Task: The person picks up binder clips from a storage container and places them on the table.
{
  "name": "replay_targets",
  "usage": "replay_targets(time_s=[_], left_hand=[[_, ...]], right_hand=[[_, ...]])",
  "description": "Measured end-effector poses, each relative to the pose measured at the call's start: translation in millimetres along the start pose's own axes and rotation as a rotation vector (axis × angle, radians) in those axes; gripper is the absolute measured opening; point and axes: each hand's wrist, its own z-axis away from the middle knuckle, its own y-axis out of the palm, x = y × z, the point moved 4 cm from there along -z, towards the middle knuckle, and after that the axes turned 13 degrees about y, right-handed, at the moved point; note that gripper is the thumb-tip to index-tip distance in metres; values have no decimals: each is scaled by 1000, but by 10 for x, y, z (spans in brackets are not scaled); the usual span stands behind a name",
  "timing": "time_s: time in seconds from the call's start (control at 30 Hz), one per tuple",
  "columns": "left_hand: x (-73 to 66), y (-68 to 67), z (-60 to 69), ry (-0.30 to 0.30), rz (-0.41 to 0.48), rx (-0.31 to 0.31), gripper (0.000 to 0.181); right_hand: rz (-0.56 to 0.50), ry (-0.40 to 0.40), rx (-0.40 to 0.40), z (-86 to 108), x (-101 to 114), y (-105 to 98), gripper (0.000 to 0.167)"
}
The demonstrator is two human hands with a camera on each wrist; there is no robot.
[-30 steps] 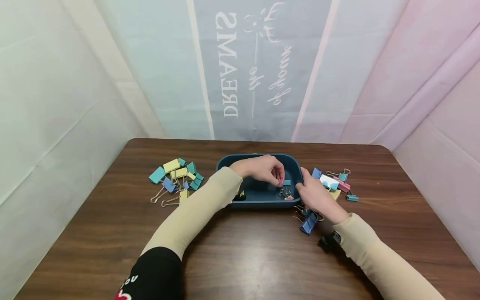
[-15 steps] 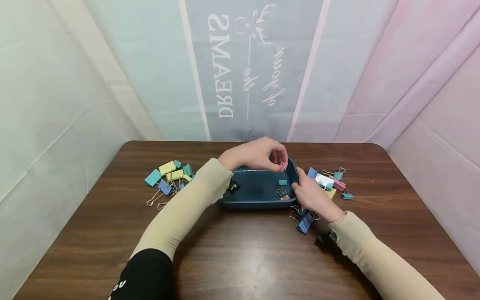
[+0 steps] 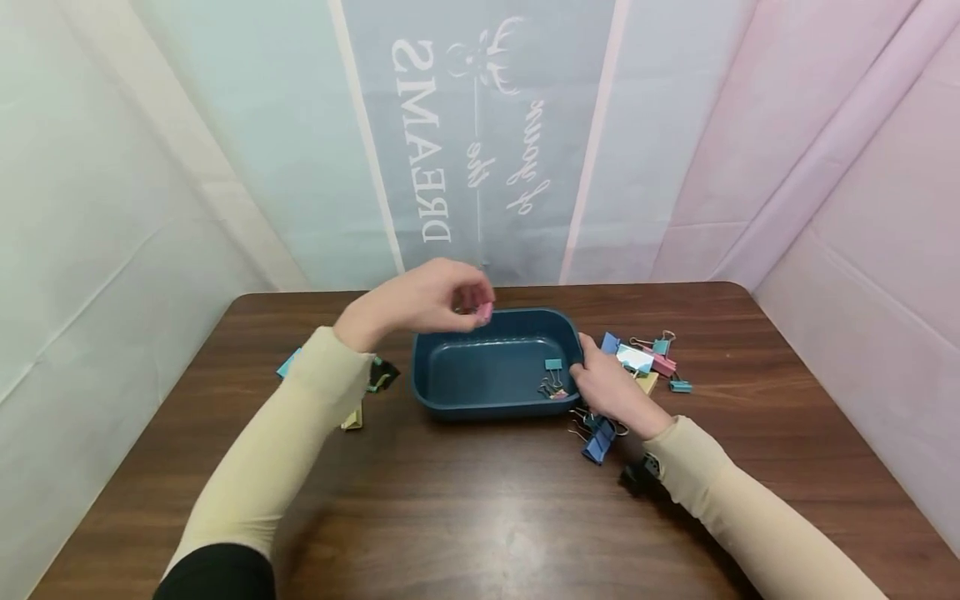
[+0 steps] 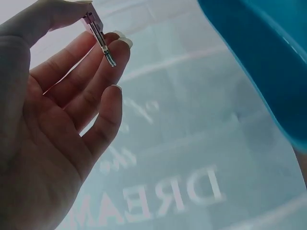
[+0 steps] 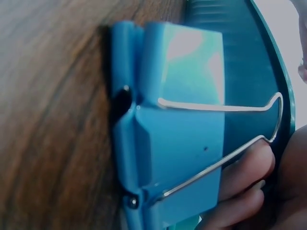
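My left hand pinches a small pink binder clip between thumb and fingers, above the left side of a dark blue tray. In the left wrist view the clip shows its metal handles, and the other fingers are spread apart. My right hand grips the tray's right wall. Inside the tray, at the right, lie a teal binder clip and a small multicoloured clip. A large blue binder clip fills the right wrist view, near the fingers.
Right of the tray lies a pile with a pink clip, a teal clip and a blue clip. The left arm mostly hides another pile; a yellow clip peeks out. Fabric walls surround the wooden table.
The left hand has lifted the pink binder clip from inside the tray's right side and moved it left. The right hand stays on the tray. The head view has shifted slightly.
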Motion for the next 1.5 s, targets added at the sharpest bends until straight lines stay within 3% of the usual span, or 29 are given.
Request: replay_targets(time_s=[0.23, 0.5, 0.7, 0.9, 1.2, 1.33, 1.5], left_hand=[[148, -25, 746, -161, -20, 1, 6], [415, 111, 1567, -368, -71, 41, 3], [548, 229, 1959, -453, -52, 54, 4], [642, 309, 2078, -487, -47, 54, 3], [634, 235, 2030, -530, -27, 66, 17], [602, 147, 1920, -512, -55, 77, 21], [509, 60, 1634, -417, -112, 69, 15]], right_hand=[[-3, 13, 4, 3, 1, 34, 60], [-14, 0, -6, 14, 16, 20, 58], [-14, 2, -6, 17, 14, 5, 58], [-11, 4, -3, 15, 1, 12, 58], [-4, -2, -18, 3, -9, 17, 58], [-1, -3, -18, -10, -8, 17, 58], [-1, 3, -9, 3, -11, 25, 58]])
